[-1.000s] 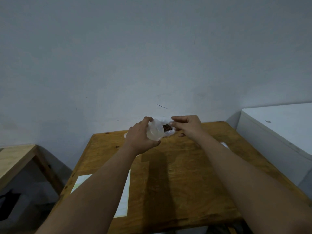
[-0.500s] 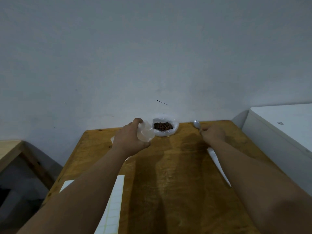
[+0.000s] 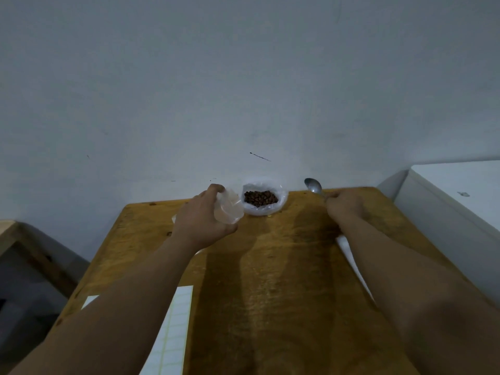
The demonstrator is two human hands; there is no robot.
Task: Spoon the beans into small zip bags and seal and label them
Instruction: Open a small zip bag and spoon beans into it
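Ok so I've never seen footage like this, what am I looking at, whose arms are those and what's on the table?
There is no machine: a camera worn on a person's head looks down at their own two arms. The left hand holds a small clear zip bag; the right hand holds a metal spoon by its handle. On the wooden table, by the wall, an open plastic bag holds dark beans. A white gridded sheet, likely labels, lies near the left forearm.

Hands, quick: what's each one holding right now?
Left hand: grips the small zip bag.
Right hand: grips the spoon by its handle.
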